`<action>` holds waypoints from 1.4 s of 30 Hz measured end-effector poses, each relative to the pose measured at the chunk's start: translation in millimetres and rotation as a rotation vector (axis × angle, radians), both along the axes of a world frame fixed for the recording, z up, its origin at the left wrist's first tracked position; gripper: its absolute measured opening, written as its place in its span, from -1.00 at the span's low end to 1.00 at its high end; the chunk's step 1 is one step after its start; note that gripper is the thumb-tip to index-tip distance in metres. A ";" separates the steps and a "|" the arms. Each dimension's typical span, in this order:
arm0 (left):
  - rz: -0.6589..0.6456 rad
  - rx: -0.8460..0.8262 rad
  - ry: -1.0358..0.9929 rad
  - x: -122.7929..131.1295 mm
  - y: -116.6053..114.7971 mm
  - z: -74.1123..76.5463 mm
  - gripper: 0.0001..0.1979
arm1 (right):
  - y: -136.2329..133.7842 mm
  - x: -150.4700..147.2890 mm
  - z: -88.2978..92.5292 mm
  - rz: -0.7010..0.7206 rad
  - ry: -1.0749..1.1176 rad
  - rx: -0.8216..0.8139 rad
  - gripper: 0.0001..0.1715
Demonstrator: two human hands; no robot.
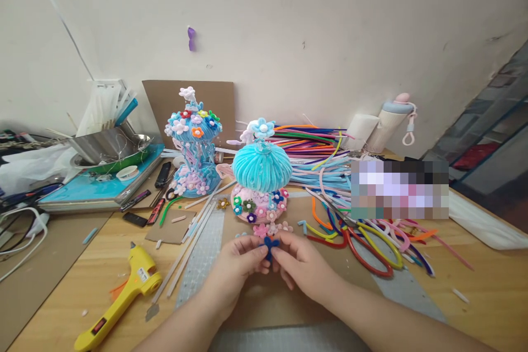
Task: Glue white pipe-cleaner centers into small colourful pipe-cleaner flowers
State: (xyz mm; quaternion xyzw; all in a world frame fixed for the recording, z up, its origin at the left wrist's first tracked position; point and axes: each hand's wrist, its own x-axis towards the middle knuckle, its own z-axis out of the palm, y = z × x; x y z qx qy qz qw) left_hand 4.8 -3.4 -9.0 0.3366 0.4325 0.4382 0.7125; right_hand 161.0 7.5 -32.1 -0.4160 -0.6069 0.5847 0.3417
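A small blue flower point(268, 245) is held just above the table point(487, 297), close in front of the mushroom point(260, 176), seemingly so that its petals can be shaped within easy sight. It is pinched from both sides: the left hand point(236, 265) and the right hand point(302, 264) have fingertips drawn together on it. A glue gun point(124, 291) lies well to the left
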 end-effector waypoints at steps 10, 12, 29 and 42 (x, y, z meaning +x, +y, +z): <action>0.016 0.040 0.166 3.4 1.5 -3.1 -0.72 | -2.9 -3.2 -1.8 -0.025 0.002 -0.048 -0.86; -0.003 0.080 0.261 5.0 2.0 -5.7 -0.74 | -5.2 -3.0 -1.5 -0.038 -0.068 0.047 -0.86; 0.027 0.245 0.429 9.4 -5.5 -8.8 -0.89 | -5.5 -1.9 -2.7 -0.081 -0.185 0.171 -0.87; 0.012 0.267 0.465 7.0 -4.2 -5.4 -0.91 | -4.7 -1.1 -0.7 -0.061 -0.164 0.125 -0.88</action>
